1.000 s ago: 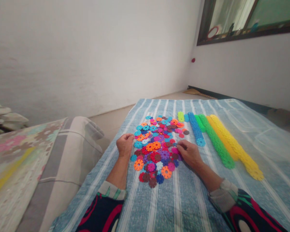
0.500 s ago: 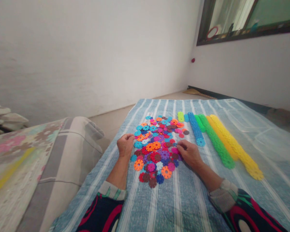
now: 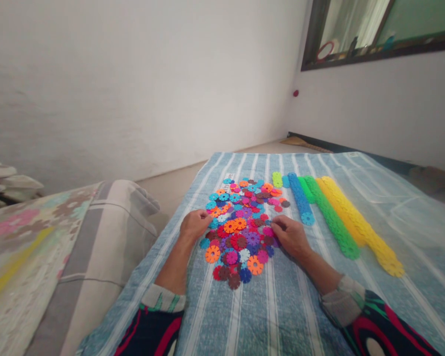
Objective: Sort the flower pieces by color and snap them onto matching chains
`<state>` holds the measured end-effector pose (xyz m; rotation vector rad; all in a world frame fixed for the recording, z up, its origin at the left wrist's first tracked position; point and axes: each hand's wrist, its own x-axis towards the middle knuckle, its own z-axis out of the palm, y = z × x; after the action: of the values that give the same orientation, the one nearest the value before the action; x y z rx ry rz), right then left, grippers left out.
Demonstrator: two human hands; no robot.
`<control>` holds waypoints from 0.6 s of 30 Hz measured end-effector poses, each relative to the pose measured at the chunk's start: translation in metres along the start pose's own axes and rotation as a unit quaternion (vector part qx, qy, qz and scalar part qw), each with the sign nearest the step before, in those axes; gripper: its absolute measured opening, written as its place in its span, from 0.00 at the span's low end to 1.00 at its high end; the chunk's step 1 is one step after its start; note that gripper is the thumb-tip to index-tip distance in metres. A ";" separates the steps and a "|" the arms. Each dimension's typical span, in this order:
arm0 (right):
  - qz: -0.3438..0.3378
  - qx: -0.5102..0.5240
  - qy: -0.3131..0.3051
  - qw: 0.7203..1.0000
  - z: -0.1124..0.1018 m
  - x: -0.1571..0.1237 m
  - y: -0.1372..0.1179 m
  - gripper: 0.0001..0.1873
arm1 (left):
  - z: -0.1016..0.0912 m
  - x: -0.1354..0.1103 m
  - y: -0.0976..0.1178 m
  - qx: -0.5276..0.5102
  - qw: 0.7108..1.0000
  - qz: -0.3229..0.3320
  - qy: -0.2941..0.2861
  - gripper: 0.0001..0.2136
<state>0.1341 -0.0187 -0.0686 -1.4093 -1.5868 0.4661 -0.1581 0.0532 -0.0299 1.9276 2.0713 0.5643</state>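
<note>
A pile of notched plastic discs (image 3: pixel 239 226) in orange, red, blue, purple, brown and white lies spread on a blue striped cloth (image 3: pixel 252 316). My left hand (image 3: pixel 195 224) is at the pile's left edge, fingers pinched together beside some blue discs; whatever they may hold is hidden. On the opposite edge, my right hand (image 3: pixel 289 233) has its thumb and fingers closed near pink and purple discs, and what is in them is too small to make out.
Right of the pile lie rows of overlapping discs: a blue row (image 3: pixel 300 197), a green row (image 3: pixel 333 217) and a yellow row (image 3: pixel 363 225), with a short lime row (image 3: pixel 277 179) farther back. Clear plastic (image 3: pixel 411 212) lies at the right. A cloth-covered sofa arm (image 3: pixel 107 237) stands left.
My left hand has shifted slightly right and toward me, onto the edge of the pile. My right hand has stayed nearly still.
</note>
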 end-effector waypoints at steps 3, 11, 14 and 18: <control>-0.005 -0.009 0.000 1.000 0.000 0.002 0.000 0.10 | -0.004 0.001 -0.003 -0.001 0.999 0.041 -0.036 0.12; -0.017 -0.009 -0.009 1.000 0.000 0.005 0.000 0.09 | -0.002 0.005 -0.009 -0.075 0.995 0.048 -0.034 0.13; -0.032 -0.018 0.002 0.999 -0.010 0.017 0.003 0.09 | -0.002 0.004 -0.012 -0.121 0.992 0.042 -0.022 0.13; -0.014 -0.139 0.025 0.990 -0.039 0.061 0.010 0.09 | 0.001 0.005 -0.015 -0.205 0.977 0.048 -0.014 0.15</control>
<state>0.1770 0.0285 -0.0341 -1.5889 -1.6759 0.1948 -0.1717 0.0571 -0.0371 1.7813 1.6854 0.9011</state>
